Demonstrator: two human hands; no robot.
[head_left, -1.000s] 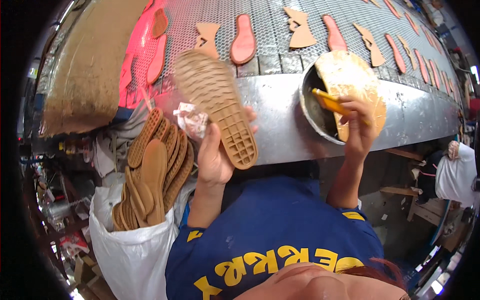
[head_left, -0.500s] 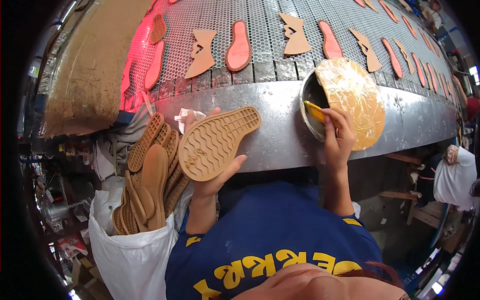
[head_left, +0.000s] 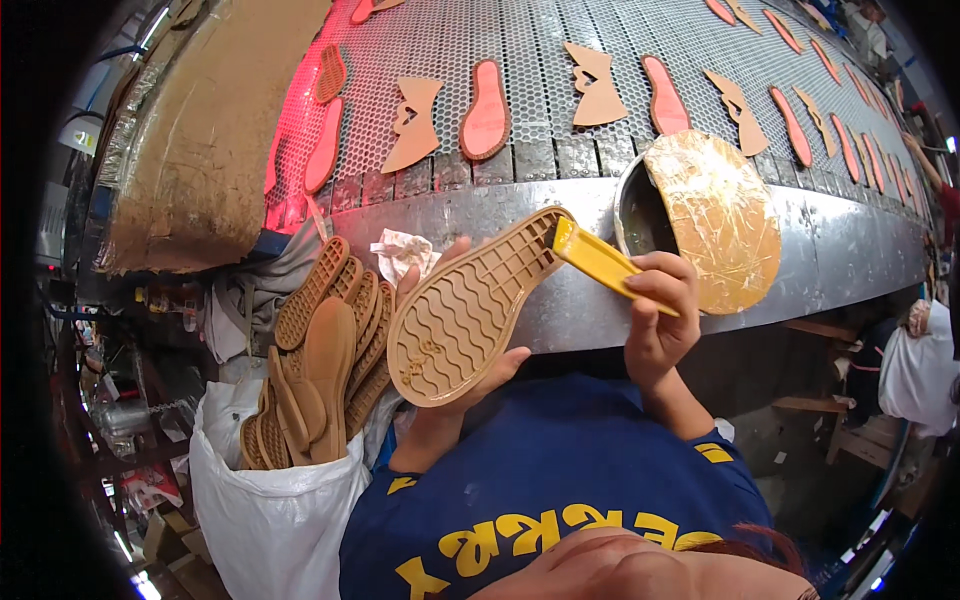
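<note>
A tan shoe sole (head_left: pixel 455 320) lies tilted across my left hand (head_left: pixel 488 382), grid and wavy-ridged face up. The fingers grip its far edge and the thumb its near edge; the palm is hidden beneath. In my right hand (head_left: pixel 664 322) is a yellow-handled brush (head_left: pixel 600 266), pinched between fingers and thumb. Its dark tip touches the narrow end of the sole. Glossy amber smears show on the wide end. Beyond the right hand stands a round pot (head_left: pixel 648 210), half covered by a tan, glue-streaked disc (head_left: pixel 722 225).
A white sack (head_left: pixel 275 520) full of soles (head_left: pixel 330 375) stands at my left. Crumpled white paper (head_left: pixel 403 250) lies on the metal ledge (head_left: pixel 560 195). Behind it, a mesh conveyor (head_left: pixel 540 70) carries pink-topped soles (head_left: pixel 487 112) and tan cut pieces (head_left: pixel 415 122). Cardboard (head_left: pixel 200 130) covers the far left.
My right hand has brought the brush from the pot's opening to the sole's narrow end. The sole has shifted right and nearer, its narrow end tilting farther away.
</note>
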